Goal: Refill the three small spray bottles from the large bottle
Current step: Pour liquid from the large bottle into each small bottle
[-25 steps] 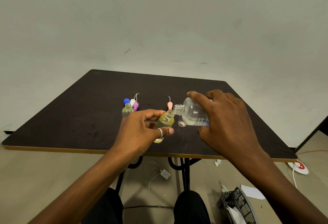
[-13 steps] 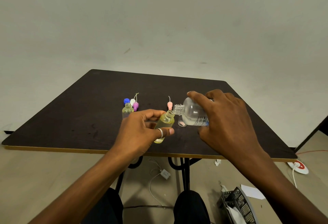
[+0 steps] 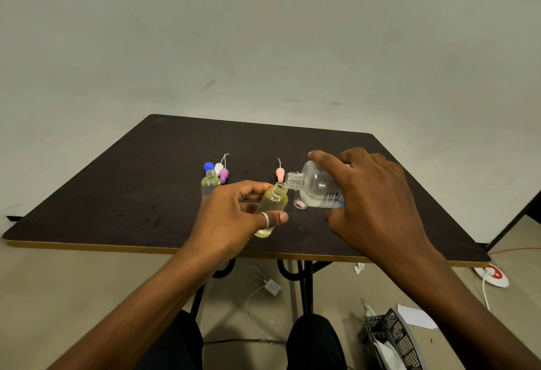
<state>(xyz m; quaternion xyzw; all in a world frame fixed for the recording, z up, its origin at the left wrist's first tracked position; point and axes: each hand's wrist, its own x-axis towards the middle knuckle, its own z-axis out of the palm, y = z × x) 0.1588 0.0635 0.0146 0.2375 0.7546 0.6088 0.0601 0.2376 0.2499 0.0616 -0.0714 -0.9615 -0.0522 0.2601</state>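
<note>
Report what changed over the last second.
Nothing visibly changed. The left hand still holds the small bottle tilted, and the right hand still tips the large bottle, its mouth at the small one's neck.

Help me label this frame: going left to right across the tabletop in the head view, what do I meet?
blue cap → purple spray top → yellow-filled small bottle → large bottle

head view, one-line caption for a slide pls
Right hand tips the large bottle into a small bottle held by the left hand over a dark table.
</note>
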